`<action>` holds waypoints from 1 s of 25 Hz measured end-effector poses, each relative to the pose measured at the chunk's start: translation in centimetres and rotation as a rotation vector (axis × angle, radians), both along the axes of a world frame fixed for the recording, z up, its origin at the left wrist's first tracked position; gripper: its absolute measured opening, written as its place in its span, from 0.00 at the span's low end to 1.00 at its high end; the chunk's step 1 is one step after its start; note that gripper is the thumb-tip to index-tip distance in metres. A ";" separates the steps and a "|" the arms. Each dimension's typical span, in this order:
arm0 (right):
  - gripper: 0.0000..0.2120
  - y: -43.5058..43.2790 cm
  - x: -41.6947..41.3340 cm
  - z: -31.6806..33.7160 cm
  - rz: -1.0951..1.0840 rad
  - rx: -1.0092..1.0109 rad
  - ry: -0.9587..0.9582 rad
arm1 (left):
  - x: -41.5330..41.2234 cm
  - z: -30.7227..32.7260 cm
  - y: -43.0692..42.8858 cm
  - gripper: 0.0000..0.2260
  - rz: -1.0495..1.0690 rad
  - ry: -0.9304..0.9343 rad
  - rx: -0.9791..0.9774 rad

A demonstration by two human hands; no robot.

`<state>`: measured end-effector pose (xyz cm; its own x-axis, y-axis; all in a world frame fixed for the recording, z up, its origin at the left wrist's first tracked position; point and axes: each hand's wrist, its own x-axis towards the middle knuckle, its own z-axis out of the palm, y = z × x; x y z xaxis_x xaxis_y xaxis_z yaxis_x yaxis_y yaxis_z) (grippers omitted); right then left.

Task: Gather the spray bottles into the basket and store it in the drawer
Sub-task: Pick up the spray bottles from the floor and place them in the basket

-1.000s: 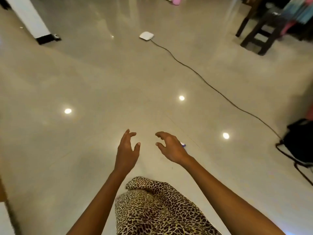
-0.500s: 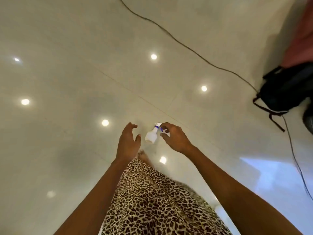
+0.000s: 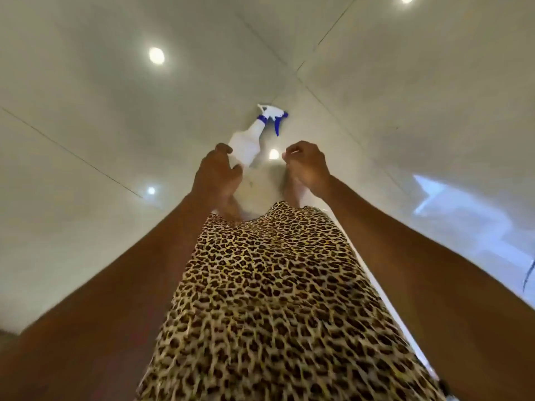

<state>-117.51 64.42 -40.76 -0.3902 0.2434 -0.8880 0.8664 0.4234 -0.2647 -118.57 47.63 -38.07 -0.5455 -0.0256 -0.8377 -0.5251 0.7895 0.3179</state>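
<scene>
A white spray bottle (image 3: pixel 246 141) with a blue trigger lies on its side on the pale tiled floor (image 3: pixel 115 111), its nozzle pointing away and to the right. My left hand (image 3: pixel 215 176) reaches down to the bottle's base, with fingers above it and thumb below, curled round that end. My right hand (image 3: pixel 308 166) hovers just right of the bottle, fingers curled, holding nothing and not touching it. No basket or drawer is in view.
My leopard-print skirt (image 3: pixel 269 299) fills the lower middle, and my feet show just beyond its hem. Ceiling lights reflect as bright spots in the glossy floor. A thin dark cable (image 3: pixel 528 277) shows at the right edge.
The view has tipped further down and closer to the floor. My left hand moved onto the bottle's base. My right hand drew back from the nozzle and curled.
</scene>
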 end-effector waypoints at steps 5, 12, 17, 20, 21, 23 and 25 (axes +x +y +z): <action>0.08 -0.3 -3.2 -15.5 -0.144 -0.078 -0.109 | -1.7 -14.8 1.1 0.23 -0.048 -0.012 -0.057; 0.11 -2.5 -3.8 -26.2 -0.560 -0.259 -0.069 | -0.8 -25.4 2.3 0.36 0.052 -0.059 -0.083; 0.10 -4.3 -3.9 -26.6 -0.669 -0.236 -0.063 | 0.3 -26.5 1.9 0.35 0.072 -0.053 -0.033; 0.12 -4.5 -3.6 -25.1 -0.632 -0.217 -0.052 | 0.7 -25.4 1.7 0.35 0.051 -0.033 -0.026; 0.12 -4.6 -3.6 -24.2 -0.620 -0.206 -0.050 | 0.7 -24.7 1.5 0.35 0.066 -0.034 -0.011; 0.12 -4.6 -3.8 -21.3 -0.586 -0.185 -0.036 | 0.7 -22.2 1.2 0.34 0.093 -0.024 0.031; 0.13 -4.9 -4.0 -18.1 -0.542 -0.180 0.010 | 0.5 -19.2 0.7 0.33 0.109 0.005 0.061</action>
<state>-121.50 59.57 -58.86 -0.2604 0.2564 -0.9308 0.9442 -0.1336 -0.3010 -118.04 48.32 -57.30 -0.5467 -0.0344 -0.8366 -0.6049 0.7071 0.3662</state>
